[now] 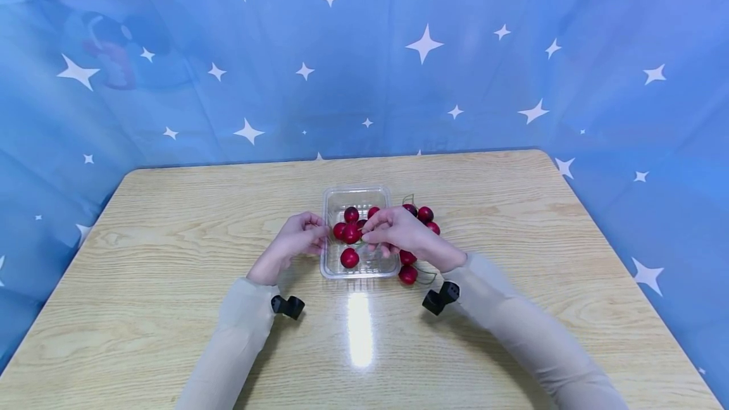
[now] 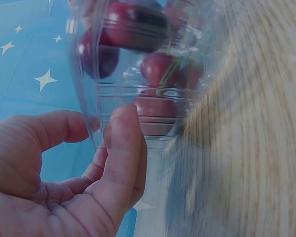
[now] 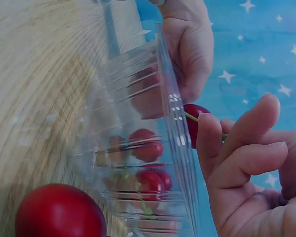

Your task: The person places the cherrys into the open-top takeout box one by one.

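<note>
Hands at a clear tray of cherries on a wooden table.

Left hand (image 1: 299,239) sits at nine o'clock of the clear plastic tray (image 1: 358,195), its fingers (image 2: 123,143) curled against the tray's outer wall with the thumb on the rim, holding it; the right hand (image 1: 398,233) reaches in from three o'clock over the tray's right rim and pinches a red cherry (image 3: 193,123) by its green stem, just above the rim. Several cherries lie inside the tray (image 1: 349,258), one alone toward six o'clock and the others clustered near the middle. More loose cherries (image 1: 425,214) lie on the table (image 1: 171,220) just beside the tray at three o'clock, partly hidden under the right hand. Behind the table hangs a blue cloth with white stars (image 1: 424,43).
</note>
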The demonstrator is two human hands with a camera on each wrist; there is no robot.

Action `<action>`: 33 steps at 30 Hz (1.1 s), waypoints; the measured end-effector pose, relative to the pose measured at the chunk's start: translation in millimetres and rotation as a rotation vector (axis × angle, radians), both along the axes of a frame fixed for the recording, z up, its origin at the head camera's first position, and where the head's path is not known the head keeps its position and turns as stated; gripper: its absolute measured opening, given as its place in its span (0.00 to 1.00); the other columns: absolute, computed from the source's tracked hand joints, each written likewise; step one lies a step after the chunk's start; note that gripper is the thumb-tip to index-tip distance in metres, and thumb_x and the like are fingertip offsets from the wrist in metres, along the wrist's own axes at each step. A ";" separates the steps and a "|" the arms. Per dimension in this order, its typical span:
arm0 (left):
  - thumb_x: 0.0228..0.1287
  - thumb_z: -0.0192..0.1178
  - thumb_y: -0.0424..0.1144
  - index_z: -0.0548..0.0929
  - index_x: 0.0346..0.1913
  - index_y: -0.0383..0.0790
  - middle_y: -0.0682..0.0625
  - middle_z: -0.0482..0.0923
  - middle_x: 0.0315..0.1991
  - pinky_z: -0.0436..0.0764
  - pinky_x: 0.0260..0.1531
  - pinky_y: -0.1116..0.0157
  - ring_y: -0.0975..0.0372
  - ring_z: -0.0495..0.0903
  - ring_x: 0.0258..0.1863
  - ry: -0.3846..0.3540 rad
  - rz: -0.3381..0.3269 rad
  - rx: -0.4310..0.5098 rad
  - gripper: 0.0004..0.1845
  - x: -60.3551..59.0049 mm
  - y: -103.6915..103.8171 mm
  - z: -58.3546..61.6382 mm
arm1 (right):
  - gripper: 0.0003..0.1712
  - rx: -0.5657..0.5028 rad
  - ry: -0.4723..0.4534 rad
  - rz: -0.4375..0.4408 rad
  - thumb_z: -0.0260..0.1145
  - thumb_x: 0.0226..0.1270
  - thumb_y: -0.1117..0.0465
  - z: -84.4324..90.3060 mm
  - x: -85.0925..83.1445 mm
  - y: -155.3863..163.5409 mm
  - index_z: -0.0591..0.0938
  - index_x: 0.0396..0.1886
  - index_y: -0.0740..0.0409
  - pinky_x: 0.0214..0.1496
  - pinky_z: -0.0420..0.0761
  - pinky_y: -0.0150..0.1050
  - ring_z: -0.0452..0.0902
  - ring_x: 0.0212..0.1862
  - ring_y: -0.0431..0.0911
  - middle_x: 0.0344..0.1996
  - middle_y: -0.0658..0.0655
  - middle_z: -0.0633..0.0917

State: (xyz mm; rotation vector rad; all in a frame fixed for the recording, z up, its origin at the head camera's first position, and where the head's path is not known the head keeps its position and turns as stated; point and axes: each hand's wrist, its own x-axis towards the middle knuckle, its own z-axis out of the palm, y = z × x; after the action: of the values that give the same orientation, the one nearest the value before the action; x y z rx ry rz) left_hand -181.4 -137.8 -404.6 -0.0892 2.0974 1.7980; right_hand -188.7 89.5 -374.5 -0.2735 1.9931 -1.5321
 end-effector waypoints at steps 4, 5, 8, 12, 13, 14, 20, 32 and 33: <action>0.64 0.53 0.29 0.70 0.41 0.29 0.49 0.74 0.23 0.83 0.25 0.68 0.64 0.76 0.20 -0.002 0.000 0.001 0.06 0.1 0.1 0.0 | 0.09 0.020 -0.002 0.009 0.63 0.63 0.68 -2.0 -0.5 -4.4 0.77 0.41 0.69 0.13 0.65 0.27 0.72 0.12 0.38 0.28 0.69 0.83; 0.64 0.53 0.29 0.70 0.41 0.29 0.48 0.74 0.23 0.83 0.25 0.68 0.64 0.76 0.20 -0.002 -0.001 0.000 0.06 0.1 0.1 0.0 | 0.09 0.028 0.000 0.011 0.63 0.62 0.68 -2.4 -0.6 -5.4 0.77 0.41 0.69 0.13 0.65 0.26 0.72 0.12 0.38 0.27 0.68 0.83; 0.64 0.53 0.29 0.70 0.41 0.29 0.48 0.74 0.23 0.83 0.25 0.68 0.64 0.76 0.20 0.000 -0.002 -0.001 0.06 0.1 -0.3 -0.3 | 0.10 0.063 0.011 0.018 0.63 0.61 0.69 -3.2 -0.9 -8.2 0.76 0.41 0.69 0.13 0.65 0.26 0.72 0.12 0.38 0.25 0.66 0.83; 0.65 0.53 0.29 0.70 0.42 0.29 0.48 0.74 0.24 0.83 0.25 0.68 0.63 0.76 0.21 -0.003 -0.003 -0.002 0.06 -0.1 -1.0 -0.6 | 0.10 0.114 0.023 0.020 0.64 0.61 0.68 -3.2 -0.9 -11.7 0.77 0.41 0.69 0.12 0.65 0.26 0.72 0.12 0.39 0.22 0.61 0.84; 0.65 0.53 0.29 0.70 0.42 0.29 0.48 0.74 0.24 0.83 0.25 0.68 0.63 0.76 0.21 -0.004 -0.001 -0.004 0.07 -0.2 -1.3 -0.6 | 0.10 0.123 0.026 0.021 0.64 0.61 0.68 -3.2 -0.8 -12.7 0.77 0.41 0.69 0.12 0.65 0.26 0.72 0.12 0.39 0.22 0.60 0.84; 0.65 0.53 0.29 0.70 0.42 0.29 0.47 0.74 0.25 0.83 0.25 0.68 0.63 0.76 0.21 -0.006 0.000 -0.005 0.07 -0.2 -1.4 -0.6 | 0.10 0.132 0.025 0.020 0.64 0.61 0.68 -2.5 -0.4 -13.9 0.78 0.41 0.68 0.12 0.64 0.26 0.72 0.12 0.39 0.22 0.59 0.84; 0.65 0.53 0.29 0.70 0.43 0.28 0.47 0.74 0.25 0.83 0.25 0.68 0.64 0.76 0.21 -0.006 0.000 -0.004 0.07 0.2 -0.8 -0.3 | 0.10 0.177 0.017 0.021 0.64 0.61 0.67 -1.2 0.2 -19.1 0.78 0.42 0.67 0.13 0.63 0.26 0.72 0.12 0.39 0.21 0.58 0.84; 0.65 0.53 0.28 0.70 0.43 0.28 0.47 0.74 0.26 0.83 0.26 0.68 0.63 0.76 0.22 -0.013 0.008 -0.013 0.07 -0.2 -1.0 -0.5 | 0.13 0.202 0.047 0.043 0.65 0.62 0.66 1.4 -1.5 -11.5 0.79 0.45 0.68 0.15 0.69 0.28 0.74 0.14 0.39 0.25 0.60 0.85; 0.65 0.53 0.28 0.70 0.44 0.28 0.47 0.74 0.26 0.83 0.26 0.68 0.63 0.76 0.22 -0.014 0.009 -0.011 0.07 -0.3 -1.0 -0.7 | 0.14 0.192 0.051 0.051 0.64 0.62 0.65 1.7 -1.6 -9.5 0.79 0.45 0.69 0.16 0.69 0.28 0.74 0.14 0.39 0.26 0.61 0.85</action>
State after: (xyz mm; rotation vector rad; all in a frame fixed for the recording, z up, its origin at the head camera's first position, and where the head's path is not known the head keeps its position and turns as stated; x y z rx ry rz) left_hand -181.7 -138.8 -405.3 -0.1139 2.1005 1.7857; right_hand -190.2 79.9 -372.7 -0.2848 2.1382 -1.3029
